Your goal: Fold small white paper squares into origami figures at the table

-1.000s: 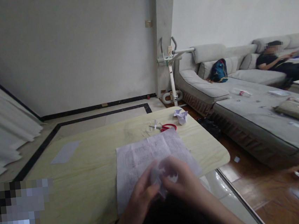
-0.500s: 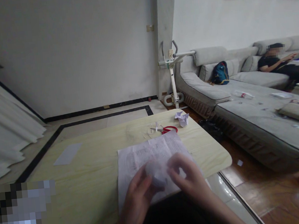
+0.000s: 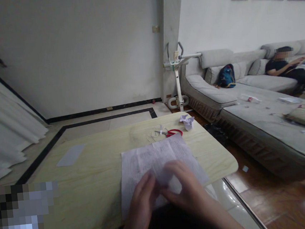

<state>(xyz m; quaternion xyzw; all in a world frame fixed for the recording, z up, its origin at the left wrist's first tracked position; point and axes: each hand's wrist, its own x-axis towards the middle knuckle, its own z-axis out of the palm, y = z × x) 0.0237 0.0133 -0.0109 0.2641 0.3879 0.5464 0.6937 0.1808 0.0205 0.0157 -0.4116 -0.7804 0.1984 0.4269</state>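
Between my two hands, low over the near edge of the table, is a small piece of folded white paper (image 3: 162,175), blurred and partly covered by fingers. My left hand (image 3: 143,198) grips it from the left side. From the right, my right hand (image 3: 188,184) curls over it with fingers on top and thumb below. Under both hands lies a creased printed sheet (image 3: 140,159). Past its far edge rest red-handled scissors (image 3: 174,132), thin paper strips (image 3: 152,135) and a folded paper shape (image 3: 188,123).
The pale wooden table (image 3: 95,188) has a rounded right corner. A blank white paper (image 3: 70,155) lies on its left part. To the right stands a grey sofa (image 3: 266,125) with a backpack (image 3: 226,76) and a seated person (image 3: 281,66). An exercise machine (image 3: 177,78) stands behind the table.
My right hand has moved left onto the folded paper, its fingers closing over it. My left hand keeps its hold. The view has shifted slightly.
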